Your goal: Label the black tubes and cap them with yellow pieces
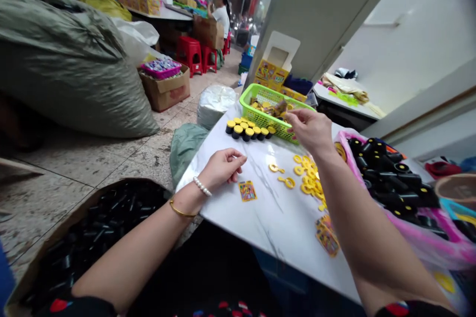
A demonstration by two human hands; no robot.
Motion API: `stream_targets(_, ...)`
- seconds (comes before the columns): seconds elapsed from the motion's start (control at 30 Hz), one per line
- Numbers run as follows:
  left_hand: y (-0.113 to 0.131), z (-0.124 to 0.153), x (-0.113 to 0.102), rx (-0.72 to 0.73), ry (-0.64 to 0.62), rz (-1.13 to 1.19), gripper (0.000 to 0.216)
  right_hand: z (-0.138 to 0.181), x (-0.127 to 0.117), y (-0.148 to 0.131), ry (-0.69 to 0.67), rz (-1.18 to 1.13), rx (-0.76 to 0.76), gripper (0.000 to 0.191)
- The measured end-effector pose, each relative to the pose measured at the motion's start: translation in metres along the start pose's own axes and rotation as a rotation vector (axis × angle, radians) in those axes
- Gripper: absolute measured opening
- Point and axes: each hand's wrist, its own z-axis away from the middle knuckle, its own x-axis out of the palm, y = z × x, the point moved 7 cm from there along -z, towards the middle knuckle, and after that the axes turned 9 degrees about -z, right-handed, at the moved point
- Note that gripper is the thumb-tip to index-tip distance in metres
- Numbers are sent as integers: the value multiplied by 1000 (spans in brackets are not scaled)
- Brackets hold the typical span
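Observation:
My left hand rests on the white marble-patterned table with its fingers curled in; I cannot see anything in them. A small colourful card lies just right of it. My right hand hovers at the near rim of the green basket, fingers pinched together on something too small to name. Yellow rings lie scattered below that hand. A cluster of black tubes with yellow caps stands upright beside the basket.
A pink bag of black tubes sits at the right, a brown box of black tubes at the lower left. More cards lie near my right forearm. A big grey-green sack fills the left floor. A person sits far back.

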Motion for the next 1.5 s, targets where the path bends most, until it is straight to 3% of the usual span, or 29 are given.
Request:
stream_targets(0.1,12,7,16,215,-130,-434,18,60,-30,16,24,216,-26,15)
stream_targets(0.2,20,16,33,402,-191,-855,12,140,-70,42,-2,490,-93,16)
stream_targets(0.3,21,15,40,428,-177,-983,10,204,-104,80,-29,560,27,22)
stream_targets(0.4,22,15,43,446,-154,-983,18,229,-117,95,-8,584,42,26)
stream_targets(0.57,21,19,39,428,-60,-972,10,183,-97,56,10,492,-167,21)
stream_targets(0.67,22,23,42,458,-91,-952,9,142,-66,33,-73,431,-242,19)
stream_targets(0.73,25,25,40,472,-42,-894,9,124,-39,29,-141,403,-219,18)
stream_targets(0.8,30,24,27,460,104,-808,7,117,-7,31,-203,381,-176,19)
stream_targets(0.9,30,17,-6,316,381,-589,12,120,41,35,-294,328,-100,28)
stream_targets(0.97,28,9,-23,216,461,-462,16,125,66,37,-349,257,-58,25)
stream_targets(1.1,32,-4,-27,154,359,-368,20,124,85,46,-397,132,-8,10)
stream_targets(1.23,17,3,-4,55,136,-300,23,117,81,61,-391,-24,131,5)
stream_targets(1.33,3,15,13,5,21,-207,20,115,80,67,-370,-188,274,19)
stream_targets(1.5,-5,21,10,-26,80,-148,6,119,80,71,-333,-422,469,43)
